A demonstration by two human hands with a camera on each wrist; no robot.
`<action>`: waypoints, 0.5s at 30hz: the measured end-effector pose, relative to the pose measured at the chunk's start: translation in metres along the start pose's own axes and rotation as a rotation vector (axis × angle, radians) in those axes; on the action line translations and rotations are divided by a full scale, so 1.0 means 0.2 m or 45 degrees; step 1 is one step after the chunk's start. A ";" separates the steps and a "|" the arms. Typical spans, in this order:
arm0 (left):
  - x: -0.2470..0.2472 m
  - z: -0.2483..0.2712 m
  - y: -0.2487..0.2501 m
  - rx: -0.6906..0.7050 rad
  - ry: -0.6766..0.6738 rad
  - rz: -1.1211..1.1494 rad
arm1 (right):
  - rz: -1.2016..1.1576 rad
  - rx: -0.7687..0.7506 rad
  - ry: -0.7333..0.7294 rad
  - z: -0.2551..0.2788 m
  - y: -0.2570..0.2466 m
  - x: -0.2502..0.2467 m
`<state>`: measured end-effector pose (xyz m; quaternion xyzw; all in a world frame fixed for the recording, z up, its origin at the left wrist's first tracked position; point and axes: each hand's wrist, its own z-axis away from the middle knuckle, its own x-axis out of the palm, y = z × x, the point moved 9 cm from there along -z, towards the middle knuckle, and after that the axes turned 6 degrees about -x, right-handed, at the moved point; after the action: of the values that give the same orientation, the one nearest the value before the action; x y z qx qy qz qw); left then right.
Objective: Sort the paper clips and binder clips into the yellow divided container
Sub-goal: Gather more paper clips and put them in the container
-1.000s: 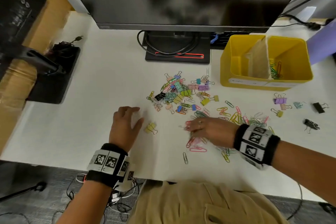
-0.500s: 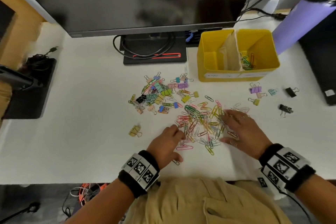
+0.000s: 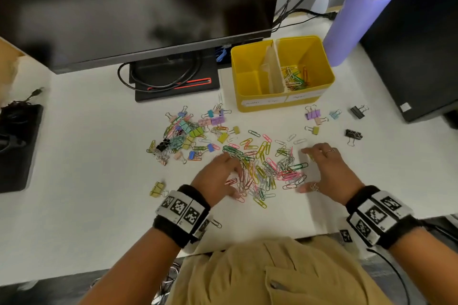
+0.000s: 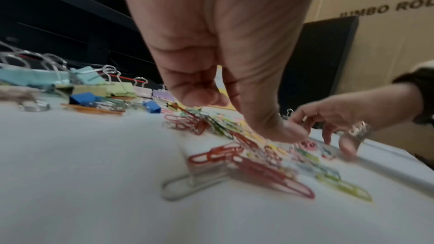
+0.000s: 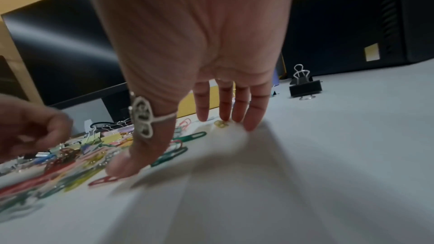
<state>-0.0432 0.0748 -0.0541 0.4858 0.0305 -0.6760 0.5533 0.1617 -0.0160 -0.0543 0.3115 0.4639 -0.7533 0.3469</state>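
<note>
A loose heap of coloured paper clips (image 3: 267, 168) lies on the white desk (image 3: 86, 156) between my two hands. My left hand (image 3: 233, 173) rests on the heap's left edge, fingers loosely bent, thumb tip on the clips (image 4: 277, 131); nothing shows in its grasp. My right hand (image 3: 319, 168) lies at the heap's right edge, fingers straight, their tips on the desk (image 5: 234, 116). Behind on the left lies a pile of pastel binder clips (image 3: 188, 134). The yellow divided container (image 3: 282, 99) stands at the back, paper clips in its right compartment.
Several binder clips lie right of the container, among them a purple one (image 3: 312, 114) and two black ones (image 3: 357, 111). One yellow binder clip (image 3: 157, 189) sits alone near my left wrist. A monitor (image 3: 138, 7), a purple bottle (image 3: 347, 25) and a black tower (image 3: 421, 57) stand behind.
My left hand has moved right from beside the lone yellow binder clip onto the heap. My right hand has shifted to the heap's right side, and the clips lie more bunched between them.
</note>
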 end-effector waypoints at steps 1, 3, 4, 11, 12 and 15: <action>-0.03 0.02 0.00 0.005 0.061 -0.045 | -0.008 -0.003 -0.031 -0.01 -0.01 0.01; -0.06 0.06 -0.03 0.018 0.116 -0.199 | -0.007 -0.033 -0.054 -0.03 -0.04 0.03; -0.04 0.07 -0.05 0.020 0.102 -0.269 | -0.007 -0.047 -0.066 -0.04 -0.06 0.04; 0.07 0.07 -0.13 0.010 0.071 -0.520 | -0.099 -0.080 -0.088 -0.09 -0.13 0.03; 0.07 0.08 -0.12 0.020 0.086 -0.506 | -0.102 -0.079 -0.101 -0.10 -0.14 0.03; 0.07 0.09 -0.09 -0.011 0.070 -0.418 | -0.044 -0.091 -0.188 -0.13 -0.19 0.06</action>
<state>-0.0678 0.0614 -0.0632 0.4902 0.1277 -0.7436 0.4364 0.1283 0.0167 -0.0553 0.2344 0.4690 -0.7630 0.3781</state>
